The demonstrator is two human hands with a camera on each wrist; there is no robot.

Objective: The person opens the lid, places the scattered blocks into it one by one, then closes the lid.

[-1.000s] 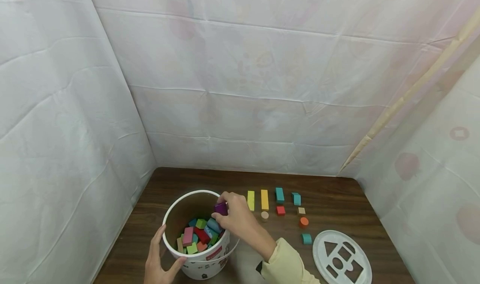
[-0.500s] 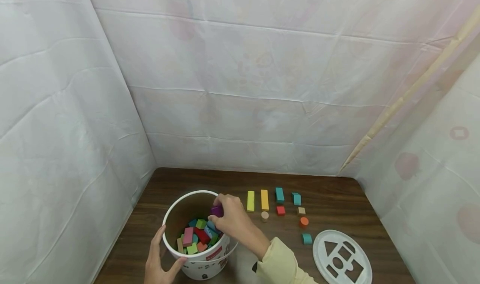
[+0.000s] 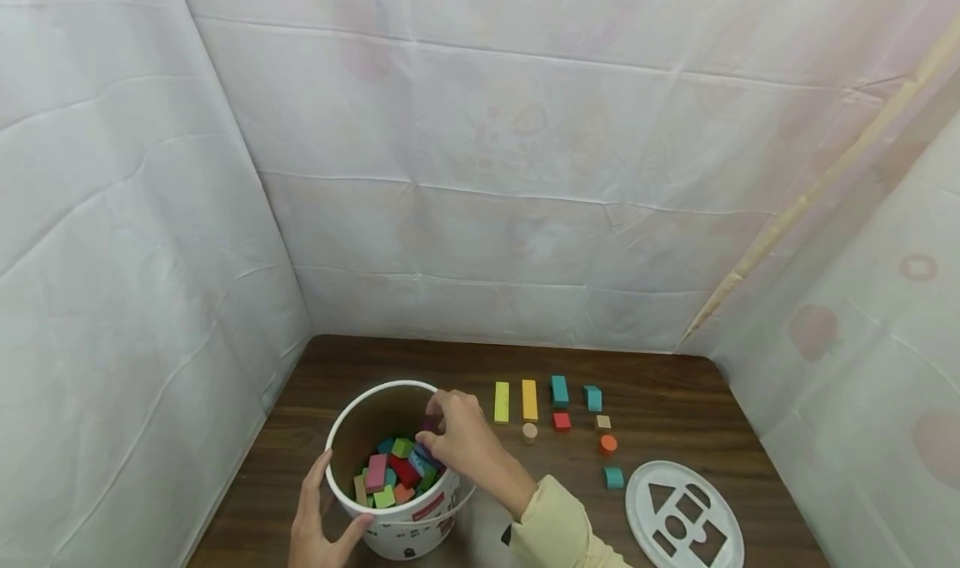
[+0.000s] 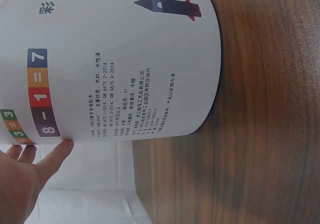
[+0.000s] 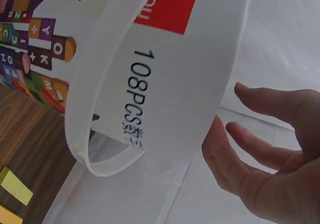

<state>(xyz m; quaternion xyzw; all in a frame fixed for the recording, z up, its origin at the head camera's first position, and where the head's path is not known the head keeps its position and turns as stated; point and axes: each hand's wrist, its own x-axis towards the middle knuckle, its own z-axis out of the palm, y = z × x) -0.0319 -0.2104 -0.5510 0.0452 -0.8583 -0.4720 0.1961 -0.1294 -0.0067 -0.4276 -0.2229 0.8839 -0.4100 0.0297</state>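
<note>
A white bucket (image 3: 411, 541) with printed pictures stands on the table, holding several coloured wooden blocks (image 3: 405, 470). My left hand (image 3: 318, 526) rests against its outer wall, fingers and thumb spread at the rim; the left wrist view shows the fingers (image 4: 55, 159) lying nearly straight along the wall. Over the right side of the opening, my right hand (image 3: 468, 443) reaches in, with a purple block (image 3: 430, 424) partly hidden beside its fingertips. In the right wrist view the thumb and fingers (image 5: 260, 96) stand apart, with no block between them.
Right of the bucket lie several loose blocks, among them a yellow one (image 3: 502, 401), an orange one (image 3: 529, 400) and a red one (image 3: 562, 421). A white lid (image 3: 681, 476) with shaped holes lies nearer the right edge. White curtains (image 3: 450, 218) surround the table.
My right hand has moved slightly left and down into the bucket. The purple block, held at the fingertips before, has gone lower and the fingers have let it go. My left hand stays put.
</note>
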